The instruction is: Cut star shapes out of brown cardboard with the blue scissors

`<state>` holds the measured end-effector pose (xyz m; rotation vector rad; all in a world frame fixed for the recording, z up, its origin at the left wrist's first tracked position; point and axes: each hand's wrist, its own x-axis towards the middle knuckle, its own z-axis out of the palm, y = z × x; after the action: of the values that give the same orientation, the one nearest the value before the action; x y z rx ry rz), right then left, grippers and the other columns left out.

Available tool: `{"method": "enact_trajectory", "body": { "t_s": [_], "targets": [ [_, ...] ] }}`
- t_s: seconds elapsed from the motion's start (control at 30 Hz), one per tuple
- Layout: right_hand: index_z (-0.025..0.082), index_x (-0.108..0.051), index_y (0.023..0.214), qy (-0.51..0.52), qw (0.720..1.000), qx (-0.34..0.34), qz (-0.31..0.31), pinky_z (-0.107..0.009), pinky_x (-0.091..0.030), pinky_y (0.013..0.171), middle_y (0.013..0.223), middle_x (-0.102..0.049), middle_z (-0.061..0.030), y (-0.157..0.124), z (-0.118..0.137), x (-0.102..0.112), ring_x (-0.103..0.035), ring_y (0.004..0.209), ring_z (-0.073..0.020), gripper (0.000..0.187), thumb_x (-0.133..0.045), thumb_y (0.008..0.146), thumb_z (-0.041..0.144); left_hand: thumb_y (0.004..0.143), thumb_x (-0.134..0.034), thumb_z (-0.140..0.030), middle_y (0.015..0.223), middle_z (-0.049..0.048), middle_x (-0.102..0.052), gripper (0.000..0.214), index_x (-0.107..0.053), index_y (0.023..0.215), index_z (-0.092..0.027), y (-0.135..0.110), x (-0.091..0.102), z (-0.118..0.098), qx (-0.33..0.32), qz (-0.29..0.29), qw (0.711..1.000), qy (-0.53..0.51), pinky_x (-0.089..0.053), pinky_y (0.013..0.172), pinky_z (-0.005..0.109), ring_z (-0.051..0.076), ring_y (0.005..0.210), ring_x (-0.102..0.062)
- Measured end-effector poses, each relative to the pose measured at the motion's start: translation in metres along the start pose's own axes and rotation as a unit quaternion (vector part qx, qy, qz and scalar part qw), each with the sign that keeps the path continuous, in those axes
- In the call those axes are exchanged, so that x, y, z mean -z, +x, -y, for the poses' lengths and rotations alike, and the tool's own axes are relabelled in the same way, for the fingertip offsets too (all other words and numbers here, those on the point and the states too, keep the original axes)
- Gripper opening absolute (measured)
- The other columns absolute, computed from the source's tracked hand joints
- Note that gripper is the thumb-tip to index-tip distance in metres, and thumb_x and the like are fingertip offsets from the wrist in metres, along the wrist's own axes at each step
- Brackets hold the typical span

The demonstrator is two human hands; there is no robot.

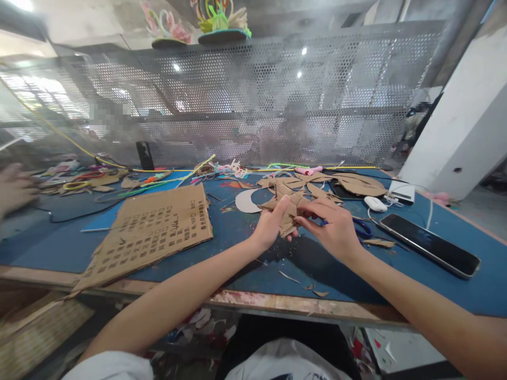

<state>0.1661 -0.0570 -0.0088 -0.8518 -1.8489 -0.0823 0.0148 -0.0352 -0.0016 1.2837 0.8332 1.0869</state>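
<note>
Both my hands meet over the blue mat, just above its middle. My left hand (272,224) is closed on a small cut piece of brown cardboard (289,211), thumb on top. My right hand (332,227) pinches the same cardboard piece from the right with its fingertips. Blue-handled scissors (362,228) lie on the mat just behind my right hand. More cut cardboard shapes (317,184) are piled behind the hands.
A large printed cardboard sheet (152,229) lies at left. A black phone (430,244) rests at right, near a white charger (375,203). Pipe cleaners and scraps line the perforated metal screen (253,100). Another person's blurred hand (13,187) shows at far left.
</note>
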Motion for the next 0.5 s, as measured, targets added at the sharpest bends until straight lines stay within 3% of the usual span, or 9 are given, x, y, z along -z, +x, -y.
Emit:
{"method": "enact_trajectory", "body": {
  "t_s": [0.5],
  "targets": [
    [0.020,-0.071,0.091,-0.037,0.996,0.074,-0.038,-0.034,-0.046,0.072,0.076,-0.069,-0.0052,-0.0014,-0.0051,-0.0001,-0.058,0.071,-0.0186,0.012,-0.065,0.084,0.027,0.078,-0.052,-0.055,0.044,-0.0005,-0.053,0.042,-0.059,0.073,-0.014,-0.0005,0.0009,-0.0010,0.023,0.033,0.999,-0.020,-0.032,0.030,0.018,0.009,0.033,-0.048]
  ]
}}
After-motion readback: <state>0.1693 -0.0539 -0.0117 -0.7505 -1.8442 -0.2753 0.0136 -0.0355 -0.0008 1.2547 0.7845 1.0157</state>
